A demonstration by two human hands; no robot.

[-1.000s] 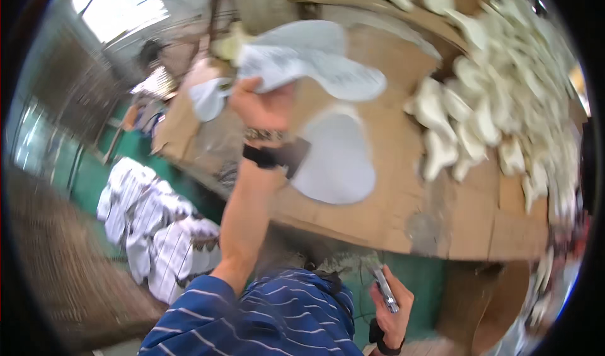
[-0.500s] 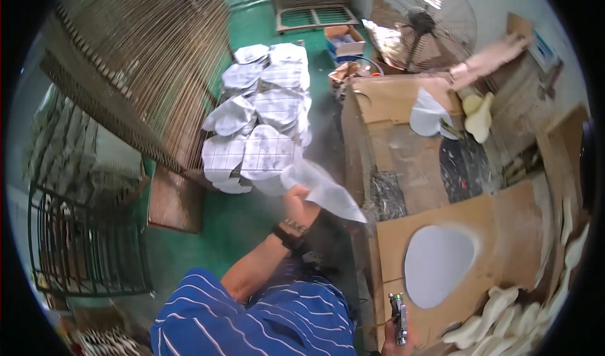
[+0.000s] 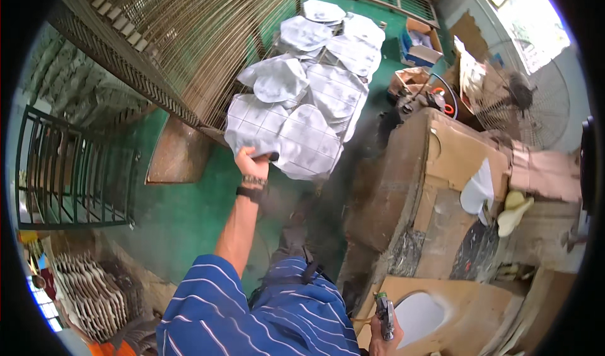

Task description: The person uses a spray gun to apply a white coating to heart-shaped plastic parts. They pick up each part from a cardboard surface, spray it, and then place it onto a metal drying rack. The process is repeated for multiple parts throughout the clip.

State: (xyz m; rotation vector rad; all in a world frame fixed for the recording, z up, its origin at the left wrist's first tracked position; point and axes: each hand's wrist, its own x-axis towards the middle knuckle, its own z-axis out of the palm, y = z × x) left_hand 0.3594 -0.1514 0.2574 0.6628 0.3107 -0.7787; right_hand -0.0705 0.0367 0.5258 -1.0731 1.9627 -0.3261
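My left hand [image 3: 252,162] reaches forward to the near edge of a wire rack spread with thin white cut pieces. Its fingers are closed at the border of the nearest left white sheet [image 3: 252,126]; a small dark thing [image 3: 273,157] shows beside the fingertips, too unclear to name. Low in the picture, my right hand [image 3: 381,340] grips a metal spray gun [image 3: 385,315]. Close to the gun, a rounded white piece [image 3: 417,315] lies on the cardboard-covered bench [image 3: 479,299], partly hidden by it.
Tall slatted racks [image 3: 189,34] rise on the left above a rusty panel [image 3: 179,151] and a dark metal frame [image 3: 69,173]. A standing fan [image 3: 520,94], an open box [image 3: 421,41] and a pale shoe-last-shaped form [image 3: 513,217] are on the right.
My left hand has swung left and forward, carrying a white sheet from beside the bench to the rack. The view has turned left; my right hand still grips the spray gun.
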